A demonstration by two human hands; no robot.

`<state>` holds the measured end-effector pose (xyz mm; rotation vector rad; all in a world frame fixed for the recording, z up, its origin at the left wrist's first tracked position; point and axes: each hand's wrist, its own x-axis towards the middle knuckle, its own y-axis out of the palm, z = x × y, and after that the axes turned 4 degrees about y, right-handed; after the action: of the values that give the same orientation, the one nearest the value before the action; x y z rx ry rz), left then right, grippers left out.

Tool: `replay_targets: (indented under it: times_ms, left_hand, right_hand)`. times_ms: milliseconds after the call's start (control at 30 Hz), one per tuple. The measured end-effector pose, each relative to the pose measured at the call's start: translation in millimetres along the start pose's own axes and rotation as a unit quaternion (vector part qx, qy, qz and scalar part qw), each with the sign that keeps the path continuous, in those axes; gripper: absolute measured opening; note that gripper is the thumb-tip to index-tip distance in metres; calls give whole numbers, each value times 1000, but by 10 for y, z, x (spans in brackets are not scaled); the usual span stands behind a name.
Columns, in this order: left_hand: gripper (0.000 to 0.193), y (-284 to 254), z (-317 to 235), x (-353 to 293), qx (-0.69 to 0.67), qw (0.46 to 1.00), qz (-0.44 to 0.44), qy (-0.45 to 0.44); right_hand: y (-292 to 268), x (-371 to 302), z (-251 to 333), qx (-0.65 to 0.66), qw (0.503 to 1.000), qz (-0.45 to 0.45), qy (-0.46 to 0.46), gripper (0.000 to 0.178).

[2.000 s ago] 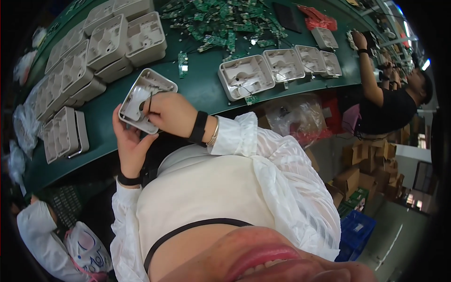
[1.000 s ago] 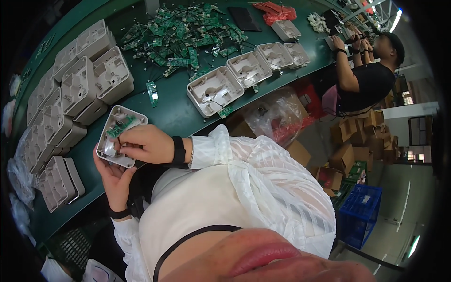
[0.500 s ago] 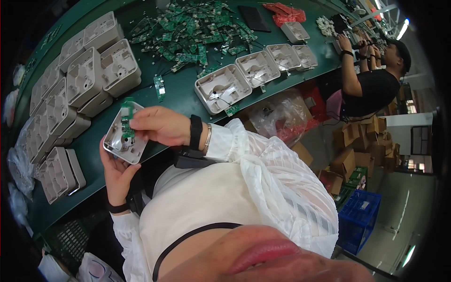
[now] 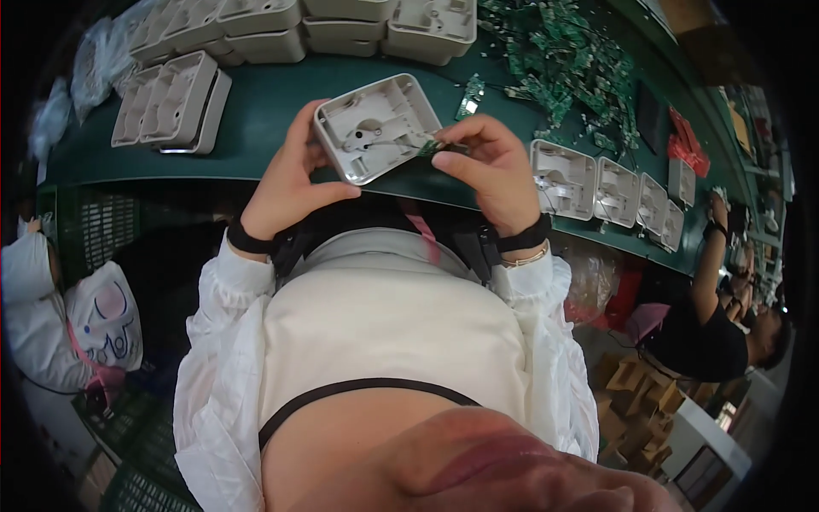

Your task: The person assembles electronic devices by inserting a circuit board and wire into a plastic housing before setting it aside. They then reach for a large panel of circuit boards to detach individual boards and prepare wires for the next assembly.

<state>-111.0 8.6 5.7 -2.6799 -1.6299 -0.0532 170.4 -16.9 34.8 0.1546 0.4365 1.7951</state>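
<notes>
My left hand (image 4: pixel 294 175) grips a whitish plastic housing (image 4: pixel 375 119) by its left side, tilted with the open inside facing up. Round holes, ribs and a shiny patch show in it. A small green circuit board (image 4: pixel 429 148) sits at the housing's lower right edge, pinched between the thumb and fingers of my right hand (image 4: pixel 490 166). A thin wire seems to run from the board into the housing. Beyond my right hand, another green circuit board (image 4: pixel 470 96) lies alone on the table.
Stacked housings (image 4: pixel 264 21) line the back of the green table (image 4: pixel 264 102), with a further pair (image 4: pixel 171 102) at left. A heap of circuit boards (image 4: pixel 567 68) lies at the right. A row of housings (image 4: pixel 563 179) follows the front edge toward a co-worker (image 4: pixel 704 333).
My view has turned, so the table now lies across the top. The board has moved from above the housing's inside to its lower right edge, still in my right hand.
</notes>
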Motion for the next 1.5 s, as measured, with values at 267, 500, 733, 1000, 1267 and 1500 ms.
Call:
replay_targets:
  times_ms: [267,500,733,1000,1267,1500]
  left_hand:
    - [112,59,-38,38,78,995,-5,63]
    - [110,104,-87,18,19,1000,-14,16]
    - [110,82,-5,32,-12,1000,-14,-15]
    - [110,48,69,54,-16,1000,-3,-12]
    - [111,85,37,79,-26,1000,1,5]
    - [110,155,7,152,-48,998,20,20]
  right_hand:
    - [49,-23,16,-300,951,11,-76,18]
    - [71,-20,-44,-386,903,78,-171,18]
    - [103,-46,-154,-488,828,53,-271,15]
    - [81,28,-230,-458,854,38,-243,17]
    - [226,30,-283,-478,857,-36,-186,16]
    - [120,-94,-275,-555,783,-16,-280,11]
